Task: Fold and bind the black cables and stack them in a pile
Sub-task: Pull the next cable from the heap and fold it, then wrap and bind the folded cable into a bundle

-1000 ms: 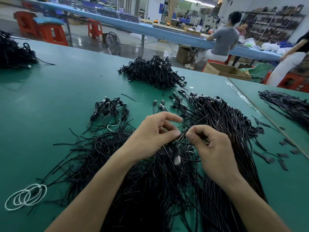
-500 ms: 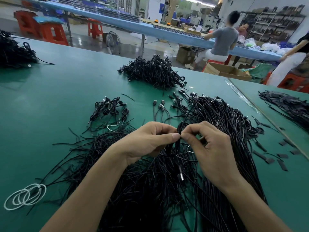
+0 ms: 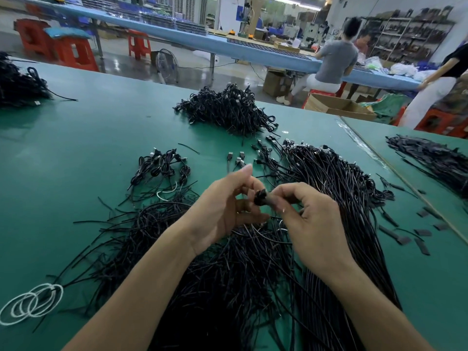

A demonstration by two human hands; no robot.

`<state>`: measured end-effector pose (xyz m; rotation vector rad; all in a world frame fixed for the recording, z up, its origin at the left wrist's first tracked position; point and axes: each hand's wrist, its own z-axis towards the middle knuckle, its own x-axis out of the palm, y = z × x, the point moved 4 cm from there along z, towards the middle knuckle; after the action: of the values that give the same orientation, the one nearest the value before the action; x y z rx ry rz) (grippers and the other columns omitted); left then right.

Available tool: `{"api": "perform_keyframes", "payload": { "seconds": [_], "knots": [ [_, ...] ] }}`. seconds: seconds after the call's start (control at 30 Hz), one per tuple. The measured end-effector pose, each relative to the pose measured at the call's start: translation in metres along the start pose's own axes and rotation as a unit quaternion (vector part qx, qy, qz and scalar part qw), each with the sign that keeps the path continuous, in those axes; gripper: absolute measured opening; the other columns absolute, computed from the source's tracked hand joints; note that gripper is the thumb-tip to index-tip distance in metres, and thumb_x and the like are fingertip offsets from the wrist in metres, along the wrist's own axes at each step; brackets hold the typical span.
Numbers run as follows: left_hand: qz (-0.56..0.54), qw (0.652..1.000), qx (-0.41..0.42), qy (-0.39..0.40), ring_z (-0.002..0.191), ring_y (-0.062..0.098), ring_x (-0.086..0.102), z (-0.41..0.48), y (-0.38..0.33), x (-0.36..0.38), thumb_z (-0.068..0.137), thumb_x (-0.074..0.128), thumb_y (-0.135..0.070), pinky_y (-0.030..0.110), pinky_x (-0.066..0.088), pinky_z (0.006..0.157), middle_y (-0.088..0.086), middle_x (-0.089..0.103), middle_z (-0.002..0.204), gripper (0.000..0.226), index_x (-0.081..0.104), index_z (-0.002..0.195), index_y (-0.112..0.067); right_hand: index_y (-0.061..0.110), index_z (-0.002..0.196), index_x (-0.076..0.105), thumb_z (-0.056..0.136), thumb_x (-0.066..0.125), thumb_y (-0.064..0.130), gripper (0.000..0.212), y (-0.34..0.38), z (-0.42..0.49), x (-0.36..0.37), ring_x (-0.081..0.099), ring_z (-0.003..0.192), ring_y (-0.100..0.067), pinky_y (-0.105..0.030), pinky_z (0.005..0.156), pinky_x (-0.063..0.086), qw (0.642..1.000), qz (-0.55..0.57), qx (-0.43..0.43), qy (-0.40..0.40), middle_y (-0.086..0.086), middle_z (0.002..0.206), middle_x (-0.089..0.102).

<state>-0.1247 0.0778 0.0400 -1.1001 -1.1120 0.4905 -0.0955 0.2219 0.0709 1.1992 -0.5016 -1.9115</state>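
Observation:
A small folded black cable bundle [image 3: 260, 197] is held above the green table [image 3: 88, 138], pinched by the thumb and forefinger of my right hand [image 3: 312, 220]. My left hand [image 3: 226, 209] is beside it, palm turned right, forefinger raised and thumb stretched out, its middle fingers touching the bundle's left end. Under both hands lies a wide heap of loose black cables [image 3: 339, 198] and thin black ties [image 3: 202, 264]. A few bound cables [image 3: 162, 168] lie to the left. A big pile of bound cables [image 3: 225, 111] sits further back.
White wire loops [image 3: 31, 302] lie at the near left. Short black strips [image 3: 405, 238] are scattered to the right, beside a seam to a second table bearing more cables [image 3: 435, 158]. Another black heap [image 3: 17, 84] sits far left. People work beyond the table's far edge.
The hanging cable has been gathered into a tight small bundle. My left hand has loosened from a pinch to spread fingers, and both hands have lifted slightly.

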Motion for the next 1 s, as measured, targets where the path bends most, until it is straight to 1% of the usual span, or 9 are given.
{"api": "perform_keyframes", "payload": {
  "seconds": [0.1,0.27,0.33,0.43,0.5,0.63,0.73,0.9,1.0],
  "knots": [
    [0.163,0.984,0.064,-0.032,0.079,0.024,0.067,-0.001,-0.002,-0.003,0.079,0.080,-0.033,0.034,0.060,0.078,0.006,0.067,0.081,0.023,0.066,0.082,-0.015,0.023,0.085,0.072,0.090,0.068,0.028,0.009,-0.009,-0.001,0.006,0.065,0.074,-0.003,-0.013,0.065,0.048,0.998,0.046,0.040,0.016,0.013,0.075,0.070],
    [0.267,0.959,0.085,-0.049,0.075,0.020,0.071,-0.004,-0.004,-0.013,0.074,0.085,-0.004,0.029,0.059,0.074,0.007,0.075,0.078,0.022,0.074,0.077,-0.022,0.019,0.079,0.073,0.093,0.068,0.016,0.015,-0.028,-0.002,0.014,0.053,0.056,0.002,-0.011,0.052,0.041,0.969,0.185,0.156,0.042,0.009,0.063,0.066],
    [0.329,0.934,0.094,-0.100,0.074,0.021,0.073,-0.002,-0.006,-0.019,0.074,0.084,-0.001,0.034,0.060,0.074,0.004,0.076,0.076,0.024,0.076,0.077,-0.024,0.020,0.081,0.072,0.092,0.070,0.019,0.011,-0.033,-0.003,0.017,0.054,0.056,-0.002,-0.013,0.049,0.041,0.960,0.203,0.187,0.056,0.006,0.062,0.065],
    [0.343,0.910,0.112,-0.203,0.069,0.012,0.072,0.002,-0.011,-0.045,0.073,0.083,0.001,0.021,0.058,0.065,-0.004,0.076,0.075,0.030,0.078,0.074,-0.028,0.024,0.092,0.068,0.093,0.068,0.024,0.001,-0.043,-0.007,0.019,0.062,0.060,-0.010,-0.018,0.053,0.047,0.959,0.176,0.210,0.078,0.003,0.073,0.071],
    [0.353,0.873,0.140,-0.305,0.069,0.007,0.071,0.008,-0.018,-0.074,0.075,0.081,0.002,0.015,0.055,0.064,-0.007,0.075,0.072,0.031,0.077,0.069,-0.028,0.027,0.092,0.068,0.093,0.068,0.026,0.002,-0.053,-0.010,0.020,0.065,0.064,-0.005,-0.021,0.063,0.053,0.972,0.079,0.200,0.097,0.004,0.076,0.072],
    [0.415,0.758,0.177,-0.470,0.070,0.005,0.068,0.020,-0.035,-0.134,0.082,0.077,-0.002,0.014,0.053,0.081,-0.003,0.073,0.080,0.016,0.079,0.089,-0.016,0.027,0.088,0.071,0.096,0.064,0.023,0.011,-0.060,-0.005,0.032,0.061,0.073,0.005,-0.009,0.066,0.048,0.975,-0.050,0.174,0.128,0.013,0.078,0.067],
    [0.465,0.699,0.143,-0.525,0.095,0.025,0.067,0.025,-0.032,-0.170,0.090,0.070,-0.004,0.015,0.043,0.090,0.016,0.070,0.104,0.016,0.077,0.104,-0.008,0.023,0.102,0.073,0.098,0.058,0.030,0.017,-0.055,0.006,0.055,0.064,0.086,-0.006,-0.029,0.081,0.055,0.967,-0.123,0.156,0.158,0.011,0.093,0.069],
    [0.517,0.720,0.016,-0.463,0.125,0.036,0.052,0.039,-0.018,-0.193,0.094,0.062,-0.009,0.037,0.034,0.113,0.024,0.058,0.132,0.036,0.063,0.129,0.003,0.014,0.091,0.061,0.100,0.050,0.040,0.029,-0.054,0.007,0.084,0.062,0.094,-0.025,-0.033,0.073,0.048,0.916,-0.302,0.172,0.200,-0.002,0.101,0.062],
    [0.561,0.726,-0.006,-0.397,0.140,0.034,0.037,0.045,-0.012,-0.179,0.096,0.061,-0.012,0.039,0.025,0.119,0.022,0.043,0.149,0.047,0.051,0.140,0.003,0.014,0.089,0.059,0.098,0.055,0.041,0.029,-0.065,0.004,0.085,0.063,0.090,-0.026,-0.033,0.072,0.049,0.909,-0.273,0.241,0.205,-0.003,0.097,0.064]
  ]
}}
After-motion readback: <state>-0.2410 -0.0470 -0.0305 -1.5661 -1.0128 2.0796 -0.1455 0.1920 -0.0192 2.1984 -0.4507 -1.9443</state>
